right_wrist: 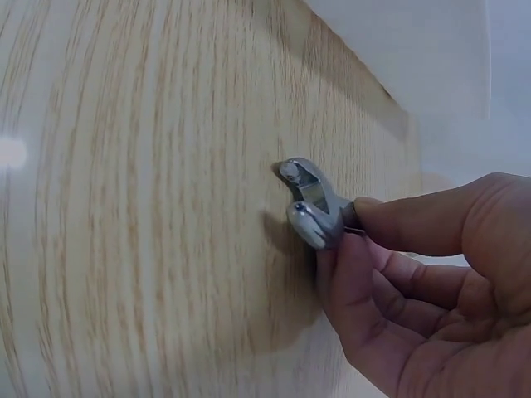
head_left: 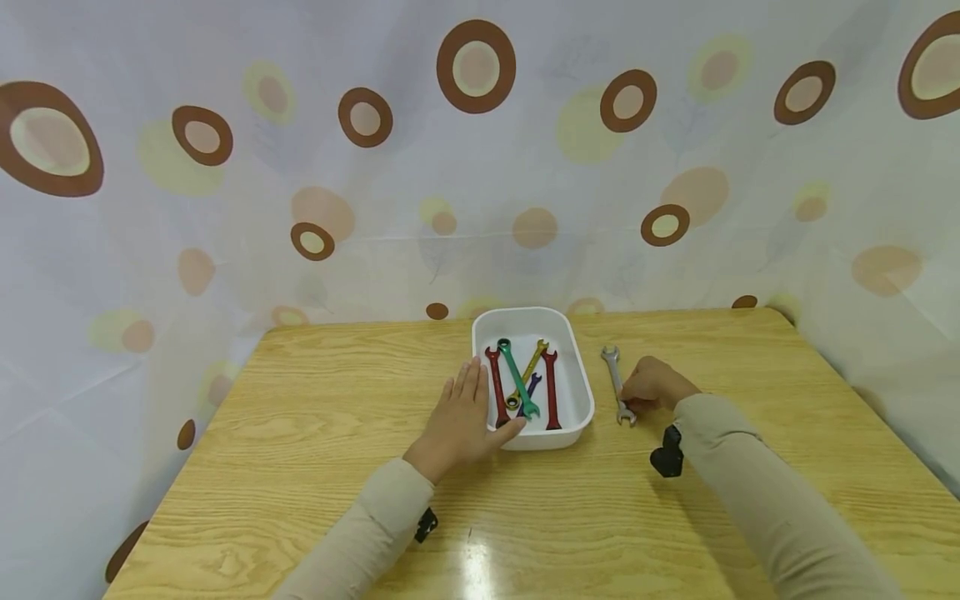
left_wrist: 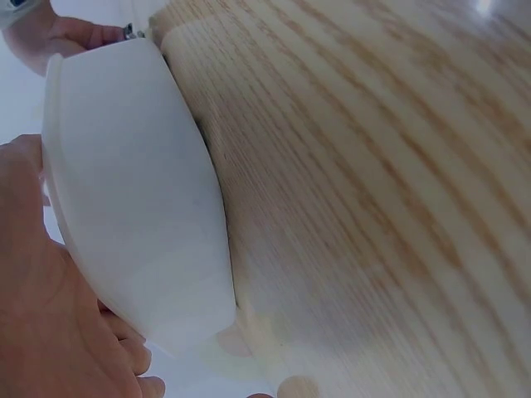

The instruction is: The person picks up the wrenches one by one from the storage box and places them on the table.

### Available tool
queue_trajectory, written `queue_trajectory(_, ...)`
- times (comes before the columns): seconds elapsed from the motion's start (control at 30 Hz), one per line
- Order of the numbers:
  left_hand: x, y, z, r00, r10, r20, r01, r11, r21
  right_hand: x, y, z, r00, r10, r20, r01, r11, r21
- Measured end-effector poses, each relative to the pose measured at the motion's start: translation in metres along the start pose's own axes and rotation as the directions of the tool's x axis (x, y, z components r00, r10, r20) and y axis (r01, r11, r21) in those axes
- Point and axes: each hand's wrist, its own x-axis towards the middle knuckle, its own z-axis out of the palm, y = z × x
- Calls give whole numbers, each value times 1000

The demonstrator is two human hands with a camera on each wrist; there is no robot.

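Note:
A silver open-end wrench [head_left: 612, 367] lies to the right of a white plastic tray [head_left: 543, 442]. My right hand [head_left: 656, 385] pinches it near its closer end, between thumb and fingers. In the right wrist view the wrench's jaw end [right_wrist: 330, 220] pokes out past the fingertips, just over the wood. My left hand [head_left: 453, 429] rests on the tray's left side, fingers extended along the rim and thumb over the near corner. Inside the tray lie a green wrench [head_left: 517, 379], a yellow one [head_left: 534, 364], a purple one [head_left: 532, 384] and two red wrenches [head_left: 552, 387].
The wooden table [head_left: 337, 392] extends on both sides of the tray. Behind it hangs a pale cloth [head_left: 420, 183] with brown rings and coloured spots. Small black mounts [head_left: 667, 454] sit at both wrists.

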Motion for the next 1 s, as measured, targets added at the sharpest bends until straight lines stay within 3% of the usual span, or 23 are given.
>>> queue_trajectory(0.5, -1, 1, -2, 1000, -2, 15, 2, 1000, 6, 10, -3, -1, 997, 73, 6, -72, 994, -84)
queue_trajectory(1.0, -2, 1, 0, 1000, -4, 7, 4, 1000, 2, 6, -5, -1, 999, 49, 2, -48, 989, -141)
